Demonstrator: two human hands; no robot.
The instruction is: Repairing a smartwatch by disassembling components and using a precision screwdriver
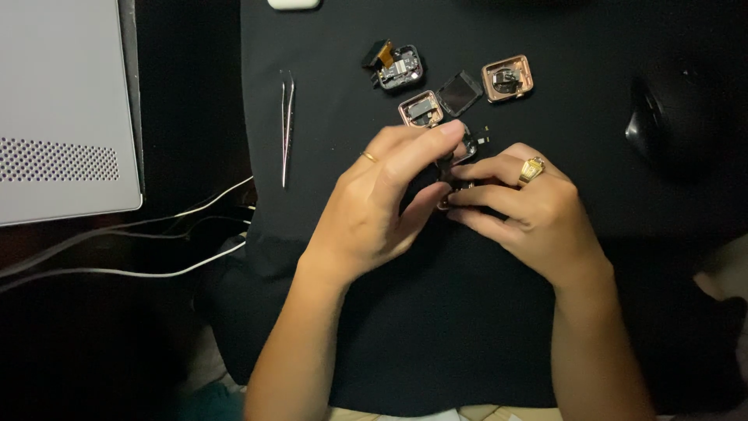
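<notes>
At the far left sits a grey laptop, with white cables trailing from under it toward the black mat. On the mat's left part a pair of tweezers lies straight, well clear of the hands. The left hand, a thin ring on one finger, curls in from the left, its fingers pinching a small dark watch part at mid-mat. The right hand, wearing a chunky gold ring, meets it from the other side, fingertips closed on the same piece; how much of it each hand grips I cannot tell. Just above them lie four opened watch pieces: a dark module, a copper case, a black screen and another copper case. A dark mouse rests at the far right.
</notes>
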